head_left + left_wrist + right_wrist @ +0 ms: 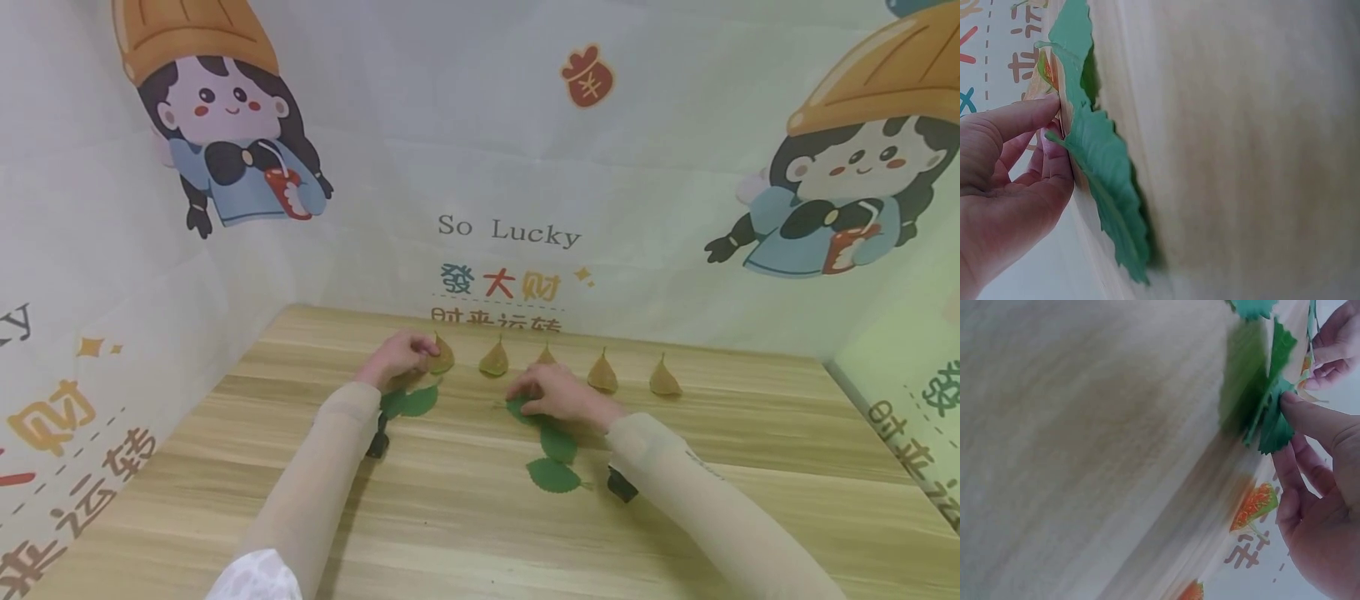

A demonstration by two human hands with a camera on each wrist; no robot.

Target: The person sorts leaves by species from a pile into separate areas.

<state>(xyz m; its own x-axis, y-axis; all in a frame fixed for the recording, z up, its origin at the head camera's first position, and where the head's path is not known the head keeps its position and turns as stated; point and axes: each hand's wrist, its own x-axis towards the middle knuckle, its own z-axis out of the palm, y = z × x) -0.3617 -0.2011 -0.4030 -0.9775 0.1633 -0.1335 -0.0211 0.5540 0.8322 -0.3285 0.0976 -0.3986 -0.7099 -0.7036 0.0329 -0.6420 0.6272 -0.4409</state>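
My left hand pinches the lower edge of the leftmost orange-brown leaf, close to the board's back edge. Just below that hand lie two green leaves with toothed edges; one shows large in the left wrist view as a green leaf. My right hand holds a green leaf between thumb and fingers, tilted off the wood. Below it, two more green leaves, an upper one and a lower one, lie on the board. The right hand partly covers the middle orange-brown leaf.
Other orange-brown leaves, one left of the right hand, one and another right of it, stand in a row along the back. The wooden tabletop meets a printed cloth backdrop behind and at both sides.
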